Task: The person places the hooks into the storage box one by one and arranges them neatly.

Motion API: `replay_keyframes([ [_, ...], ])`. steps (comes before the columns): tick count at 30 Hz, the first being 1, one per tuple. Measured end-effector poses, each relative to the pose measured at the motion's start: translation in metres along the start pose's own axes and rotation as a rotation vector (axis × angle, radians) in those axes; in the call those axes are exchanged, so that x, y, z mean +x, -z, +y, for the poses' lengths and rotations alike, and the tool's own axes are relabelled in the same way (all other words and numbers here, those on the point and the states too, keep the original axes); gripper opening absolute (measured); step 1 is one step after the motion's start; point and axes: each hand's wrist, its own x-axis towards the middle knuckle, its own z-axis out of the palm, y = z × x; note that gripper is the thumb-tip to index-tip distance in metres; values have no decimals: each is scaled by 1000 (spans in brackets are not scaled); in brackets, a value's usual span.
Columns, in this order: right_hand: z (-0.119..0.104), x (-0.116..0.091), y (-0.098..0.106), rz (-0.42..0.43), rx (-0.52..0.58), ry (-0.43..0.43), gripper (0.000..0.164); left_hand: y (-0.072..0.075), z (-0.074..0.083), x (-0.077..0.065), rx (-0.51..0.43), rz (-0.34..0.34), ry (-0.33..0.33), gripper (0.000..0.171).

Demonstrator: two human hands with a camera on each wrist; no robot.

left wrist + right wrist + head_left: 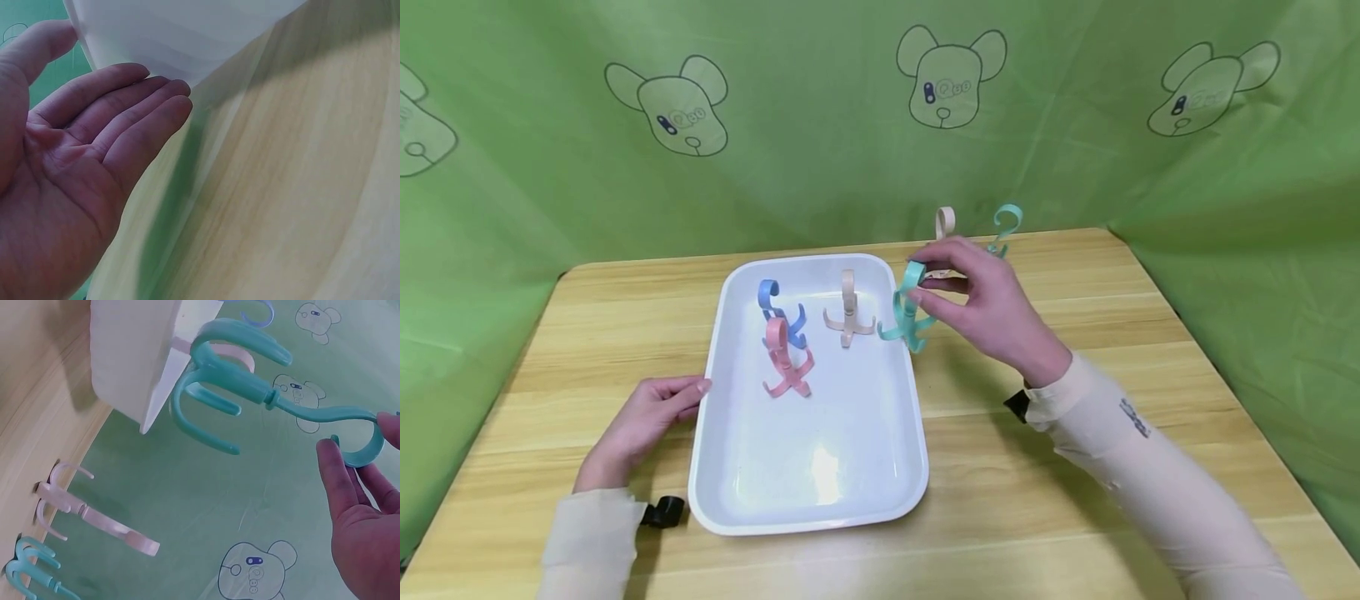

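Observation:
My right hand [981, 292] pinches a teal four-pronged hook hanger [234, 381] by its curved top. The hanger is upright, prongs down, over the right rim of the white tray [820, 433]. Inside the tray stand a blue hook hanger [795, 331], a pink one [788, 367] and a beige one [848, 310]. At the tray's left side is my left hand [651, 417], thumb tip at the rim. In the left wrist view its nearly straight fingers [147, 128] lie against the outer wall.
On the wooden table [1052, 317], beyond my right hand, stand another beige hook hanger [103, 519] and another teal one [34, 572]. A green curtain [820, 125] with bear outlines hangs behind the table and at its sides.

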Motion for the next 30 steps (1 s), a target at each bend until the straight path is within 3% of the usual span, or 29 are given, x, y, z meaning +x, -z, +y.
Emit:
replay_keyframes([
  [17,-3,5,-20,-87,23,20,30,2,2,1,24,-3,35,51],
  [30,1,5,-35,-200,7,1,30,1,0,2,-7,-17,5,49],
])
